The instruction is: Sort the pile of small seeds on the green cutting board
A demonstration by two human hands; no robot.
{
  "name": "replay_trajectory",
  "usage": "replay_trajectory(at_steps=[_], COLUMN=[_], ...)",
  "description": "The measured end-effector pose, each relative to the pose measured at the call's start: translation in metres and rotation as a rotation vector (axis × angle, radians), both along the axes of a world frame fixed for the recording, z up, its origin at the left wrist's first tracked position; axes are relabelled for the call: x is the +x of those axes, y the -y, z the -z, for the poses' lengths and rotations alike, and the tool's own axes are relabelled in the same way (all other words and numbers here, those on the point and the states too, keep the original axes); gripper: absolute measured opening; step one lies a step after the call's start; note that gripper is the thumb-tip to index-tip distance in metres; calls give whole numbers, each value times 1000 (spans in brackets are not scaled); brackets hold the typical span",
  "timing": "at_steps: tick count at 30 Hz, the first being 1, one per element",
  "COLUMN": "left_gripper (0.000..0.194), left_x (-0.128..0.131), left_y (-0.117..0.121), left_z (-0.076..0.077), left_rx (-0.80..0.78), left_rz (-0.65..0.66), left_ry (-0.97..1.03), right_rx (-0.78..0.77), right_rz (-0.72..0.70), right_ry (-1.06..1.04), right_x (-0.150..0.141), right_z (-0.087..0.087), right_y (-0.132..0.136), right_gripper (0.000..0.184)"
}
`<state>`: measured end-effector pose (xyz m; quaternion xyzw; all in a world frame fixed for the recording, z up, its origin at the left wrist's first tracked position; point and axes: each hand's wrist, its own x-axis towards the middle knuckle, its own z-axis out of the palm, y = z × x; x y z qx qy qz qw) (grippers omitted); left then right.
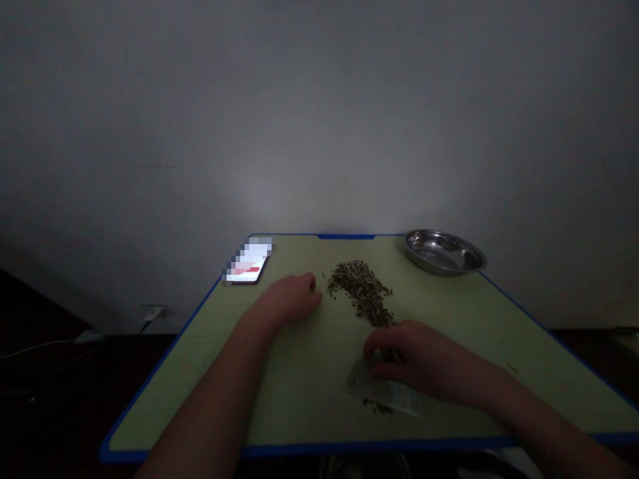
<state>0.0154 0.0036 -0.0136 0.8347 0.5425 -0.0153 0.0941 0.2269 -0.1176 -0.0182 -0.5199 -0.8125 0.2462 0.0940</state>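
My right hand point(414, 356) pinches a clear half-round plastic piece point(394, 396), shaped like a protractor, above the near part of the table. Its straight edge faces me, tilted. A few dark seeds point(379, 407) lie at that edge. Just beyond my right fingers spreads a long pile of small dark seeds or grains point(360, 289). To the left of the pile rests my left hand point(294, 297), fingers curled closed. Whether anything is inside it is hidden.
The pale green table point(299, 399) has a blue rim. A lit phone point(251, 263) lies at its far left, and a shallow steel bowl point(444, 254) stands at the far right. A small dark sliver point(512, 367) lies right of my forearm. A grey wall point(319, 120) rises behind.
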Motion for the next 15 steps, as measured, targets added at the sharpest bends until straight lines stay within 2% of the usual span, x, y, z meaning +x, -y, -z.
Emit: replay_trajectory(at_steps=[5,15], left_gripper=[35,36], left_x=[1,2], left_y=[0,1], left_z=[-1,-4], left_rx=[-11,-19], left_rz=[-6,-10], left_ry=[-14,-26], right_rx=[-1,-76], right_rz=[-89,-161], right_ry=[-2,-27], right_x=[-4,-4], right_z=[0,-2], right_y=[1,5], right_gripper=[15,14])
